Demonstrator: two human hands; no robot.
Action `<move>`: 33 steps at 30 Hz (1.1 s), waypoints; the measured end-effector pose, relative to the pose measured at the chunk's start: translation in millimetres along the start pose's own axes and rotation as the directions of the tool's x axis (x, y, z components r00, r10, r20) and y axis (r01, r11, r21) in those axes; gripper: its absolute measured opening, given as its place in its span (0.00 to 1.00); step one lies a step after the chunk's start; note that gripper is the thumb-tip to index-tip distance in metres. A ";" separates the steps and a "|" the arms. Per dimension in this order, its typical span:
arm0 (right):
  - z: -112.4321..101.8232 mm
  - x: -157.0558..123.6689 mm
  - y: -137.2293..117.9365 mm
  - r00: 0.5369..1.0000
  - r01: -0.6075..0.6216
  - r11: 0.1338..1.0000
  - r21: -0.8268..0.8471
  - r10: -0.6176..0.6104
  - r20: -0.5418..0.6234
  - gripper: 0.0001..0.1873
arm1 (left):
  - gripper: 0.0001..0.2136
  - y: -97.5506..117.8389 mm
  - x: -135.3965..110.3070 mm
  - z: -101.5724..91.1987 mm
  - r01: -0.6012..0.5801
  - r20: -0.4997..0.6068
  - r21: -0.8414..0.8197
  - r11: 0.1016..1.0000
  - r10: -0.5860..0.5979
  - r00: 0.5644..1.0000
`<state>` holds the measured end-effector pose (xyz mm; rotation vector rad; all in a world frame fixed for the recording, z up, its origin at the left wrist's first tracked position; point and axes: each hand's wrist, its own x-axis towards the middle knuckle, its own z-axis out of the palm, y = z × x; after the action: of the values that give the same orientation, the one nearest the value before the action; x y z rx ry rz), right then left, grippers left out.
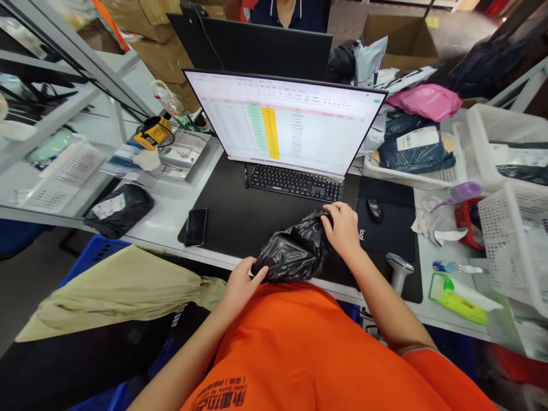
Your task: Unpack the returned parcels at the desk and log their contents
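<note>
A crumpled black plastic parcel (291, 251) lies at the desk's front edge, close against my body, between my two hands. My left hand (245, 281) pinches its lower left corner, thumb on top. My right hand (343, 227) grips the upper right edge, fingers curled over the plastic. What the bag contains is hidden. Beyond it stand a black keyboard (295, 181) and a lit monitor (286, 128) with a spreadsheet. A barcode scanner (399, 270) rests to the right of my right forearm, with a black mouse (375, 210) farther back.
A phone (196, 227) and another black parcel (119, 209) with a white label lie to the left. White baskets (505, 240) and bagged parcels (413, 145) crowd the right. A green brush-like tool (460, 302) lies near the front right. Another person (291, 14) is behind the monitors.
</note>
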<state>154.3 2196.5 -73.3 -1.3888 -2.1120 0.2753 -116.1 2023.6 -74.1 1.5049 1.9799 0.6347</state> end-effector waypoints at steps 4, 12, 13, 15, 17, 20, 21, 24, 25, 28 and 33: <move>-4.2 -46.8 -11.5 0.928 0.285 0.919 0.271 -0.335 0.161 0.15 | 0.20 12.4 12.7 1.3 -0.047 -0.242 0.100 0.994 0.070 0.968; 14.0 -77.3 -14.2 0.883 0.292 0.879 0.376 -0.399 0.246 0.30 | 0.19 65.9 22.3 19.4 -0.583 0.126 0.373 0.722 0.583 0.802; 15.9 -77.2 -14.9 0.879 0.331 0.875 0.352 -0.422 0.222 0.28 | 0.18 67.5 22.1 23.5 -0.595 0.165 0.383 0.707 0.582 0.797; 19.5 -76.7 -16.1 0.873 0.399 0.870 0.292 -0.457 0.169 0.20 | 0.11 65.5 21.0 29.8 -0.605 0.191 0.418 0.677 0.586 0.787; 22.7 -75.9 -16.6 0.869 0.437 0.869 0.232 -0.475 0.139 0.16 | 0.07 59.9 19.9 31.7 -0.603 0.180 0.457 0.654 0.596 0.783; 25.5 -73.4 -16.4 0.861 0.474 0.862 0.177 -0.496 0.112 0.14 | 0.09 54.3 21.8 24.3 -0.524 0.089 0.493 0.695 0.559 0.825; 25.6 -72.2 -16.3 0.859 0.484 0.858 0.172 -0.503 0.094 0.14 | 0.10 54.1 23.8 19.3 -0.474 0.043 0.495 0.728 0.525 0.850; 22.9 -68.1 -17.2 0.850 0.508 0.840 0.192 -0.525 0.046 0.16 | 0.13 55.1 31.7 0.2 -0.330 -0.077 0.450 0.830 0.405 0.911; 20.8 -66.7 -18.1 0.842 0.519 0.829 0.205 -0.538 0.043 0.16 | 0.14 54.9 34.1 -6.3 -0.302 -0.104 0.418 0.857 0.375 0.921; 11.0 -63.6 -22.7 0.816 0.551 0.802 0.231 -0.575 0.052 0.15 | 0.13 51.5 37.5 -22.2 -0.254 -0.176 0.290 0.923 0.312 0.934; -11.3 -63.4 -28.6 0.773 0.593 0.762 0.261 -0.629 0.082 0.16 | 0.12 46.6 37.1 -31.2 -0.097 -0.327 0.071 0.993 0.115 0.938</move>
<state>156.7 2126.0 -73.5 -0.4967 -2.4541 0.3481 -112.7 2070.3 -25.9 1.6333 2.1873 0.9398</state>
